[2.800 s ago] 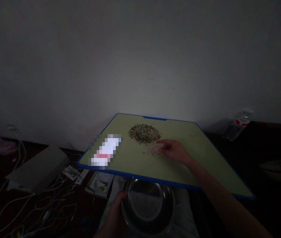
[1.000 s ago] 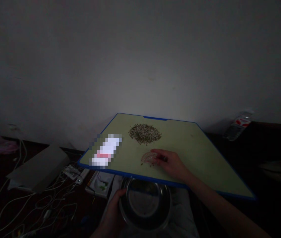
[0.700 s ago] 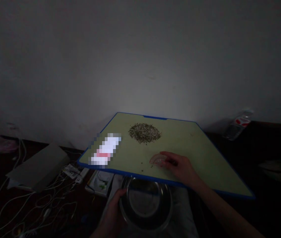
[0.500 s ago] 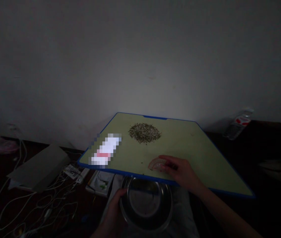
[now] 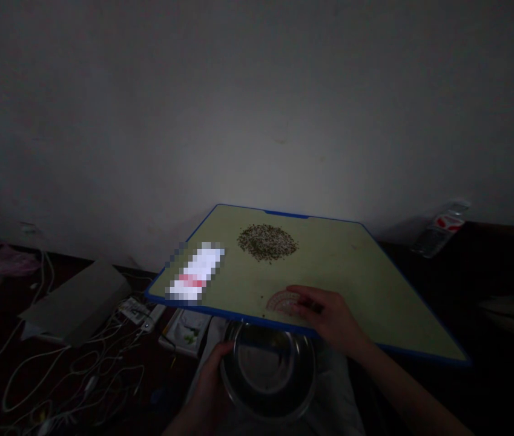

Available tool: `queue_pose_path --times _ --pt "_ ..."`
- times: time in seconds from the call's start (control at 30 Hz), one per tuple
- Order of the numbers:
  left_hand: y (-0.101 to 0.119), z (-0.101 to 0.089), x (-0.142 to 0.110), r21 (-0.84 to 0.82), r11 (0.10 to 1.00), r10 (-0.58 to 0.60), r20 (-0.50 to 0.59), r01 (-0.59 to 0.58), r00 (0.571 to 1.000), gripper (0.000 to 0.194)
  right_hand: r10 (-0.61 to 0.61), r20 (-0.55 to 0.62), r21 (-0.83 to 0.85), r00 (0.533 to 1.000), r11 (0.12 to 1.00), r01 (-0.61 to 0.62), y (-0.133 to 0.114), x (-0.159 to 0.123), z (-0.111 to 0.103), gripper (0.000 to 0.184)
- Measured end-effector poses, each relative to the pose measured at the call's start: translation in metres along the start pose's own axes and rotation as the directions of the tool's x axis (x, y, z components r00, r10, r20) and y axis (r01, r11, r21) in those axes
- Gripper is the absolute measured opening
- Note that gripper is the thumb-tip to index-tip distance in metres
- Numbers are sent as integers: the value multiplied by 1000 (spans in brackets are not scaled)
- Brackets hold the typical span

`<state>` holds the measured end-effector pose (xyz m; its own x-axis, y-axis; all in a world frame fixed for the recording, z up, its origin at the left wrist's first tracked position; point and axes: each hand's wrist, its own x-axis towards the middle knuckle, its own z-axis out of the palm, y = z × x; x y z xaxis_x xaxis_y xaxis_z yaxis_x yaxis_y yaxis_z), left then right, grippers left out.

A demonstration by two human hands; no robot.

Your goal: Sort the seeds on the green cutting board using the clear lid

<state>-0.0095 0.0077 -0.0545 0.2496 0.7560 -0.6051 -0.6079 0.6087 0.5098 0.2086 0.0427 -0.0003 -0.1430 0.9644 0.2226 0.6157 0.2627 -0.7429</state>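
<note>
My right hand [image 5: 329, 315] rests near the front edge of a green board with a blue rim [image 5: 365, 284], its fingers closed on a small clear half-round protractor [image 5: 281, 301] that lies flat on the board. My left hand [image 5: 209, 381] grips the left rim of a steel bowl [image 5: 269, 372] held just below the board's front edge. A pile of small dark seeds [image 5: 267, 241] sits further back on the board.
A blurred white and red object [image 5: 195, 274] lies at the board's left. A plastic bottle [image 5: 441, 230] lies at the far right by the wall. A grey box [image 5: 72, 303], tangled white cables [image 5: 57, 381] and small packets [image 5: 184, 330] lie on the dark floor at left.
My right hand has dragged the protractor from beside the seed pile toward the board's front edge, above the bowl. The left hand and bowl stayed nearly still.
</note>
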Motion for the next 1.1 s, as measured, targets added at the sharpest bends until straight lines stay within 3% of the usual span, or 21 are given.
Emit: queue_pose_path --times 0.27,0.47,0.57,0.67,0.83,1.1 --pt "-3 -12 9 -30 1000 9 64 -7 998 21 -43 75 24 996 999 41 -7 5 5 31" --pt "-2 -11 8 -31 999 -16 43 17 999 20 -9 -74 -15 997 1000 8 2 19 7 33" --pt "-2 -12 9 -26 1000 -9 49 11 999 22 0 -85 -10 996 1000 -1 5 24 12 35" --pt "-1 -12 9 -22 1000 -17 75 19 997 23 -9 -50 -16 999 1000 8 3 24 12 34" --pt "1 -8 4 23 999 23 0 -23 1000 21 -64 72 35 995 997 62 -3 16 9 32" --pt "5 3 0 5 1000 7 17 -7 1000 26 -68 80 74 994 995 62 -2 9 10 29"
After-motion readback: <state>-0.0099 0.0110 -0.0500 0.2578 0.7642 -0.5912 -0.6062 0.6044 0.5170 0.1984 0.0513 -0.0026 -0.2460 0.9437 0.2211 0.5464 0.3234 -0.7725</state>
